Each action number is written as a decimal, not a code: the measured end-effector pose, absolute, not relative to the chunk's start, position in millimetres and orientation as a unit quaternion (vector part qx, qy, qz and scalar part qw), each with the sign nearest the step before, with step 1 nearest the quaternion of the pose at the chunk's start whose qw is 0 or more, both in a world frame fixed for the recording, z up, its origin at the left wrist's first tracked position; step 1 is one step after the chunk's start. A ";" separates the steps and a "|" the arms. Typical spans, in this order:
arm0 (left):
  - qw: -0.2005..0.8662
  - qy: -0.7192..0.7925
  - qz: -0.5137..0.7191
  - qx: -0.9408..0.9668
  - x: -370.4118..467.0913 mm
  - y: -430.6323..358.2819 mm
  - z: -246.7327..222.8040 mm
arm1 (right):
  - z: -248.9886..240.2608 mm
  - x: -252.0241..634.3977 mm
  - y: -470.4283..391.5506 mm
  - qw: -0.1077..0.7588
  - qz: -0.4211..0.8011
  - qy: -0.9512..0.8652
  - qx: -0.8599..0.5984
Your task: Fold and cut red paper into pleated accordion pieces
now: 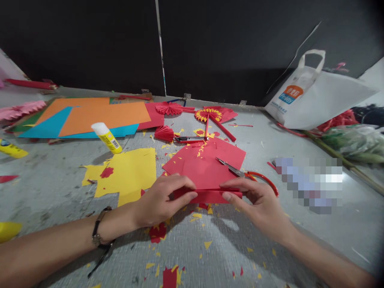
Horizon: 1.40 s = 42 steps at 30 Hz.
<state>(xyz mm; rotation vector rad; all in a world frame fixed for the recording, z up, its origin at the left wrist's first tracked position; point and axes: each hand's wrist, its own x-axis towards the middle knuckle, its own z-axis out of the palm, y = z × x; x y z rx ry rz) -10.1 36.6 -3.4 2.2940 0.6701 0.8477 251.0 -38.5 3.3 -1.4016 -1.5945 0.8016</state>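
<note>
Between my two hands is a folded strip of red paper [210, 196], held level above the table. My left hand [168, 196] pinches its left end with thumb and fingers, and my right hand [255, 204] pinches the right end the same way. Just beyond the strip lie red paper sheets [207, 160], overlapping one another. Scissors with orange handles [261, 175] rest partly on those sheets, close to my right fingers. Left of my left hand is a cut yellow sheet [132, 170] with a red flower-shaped piece on it.
A glue stick [107, 138] stands tilted near orange sheets [105, 120] and blue ones. Pleated red paper fans [169, 108] and a utility knife [192, 139] lie farther back. A white bag [300, 98] stands at the right. Small scraps [208, 244] litter the near tabletop.
</note>
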 end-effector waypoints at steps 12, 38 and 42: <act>0.291 0.234 0.322 0.870 -9.4 36.6 -4.6 | -0.4 253.3 -38.2 0.425 0.281 -0.655 -0.558; 0.197 0.174 0.290 0.920 -9.2 32.7 -7.2 | 6.3 255.4 -43.1 0.392 0.009 -0.795 -0.464; 0.089 0.118 0.265 0.953 -9.8 27.1 -9.9 | 6.3 246.8 -46.8 0.360 0.018 -0.853 -0.378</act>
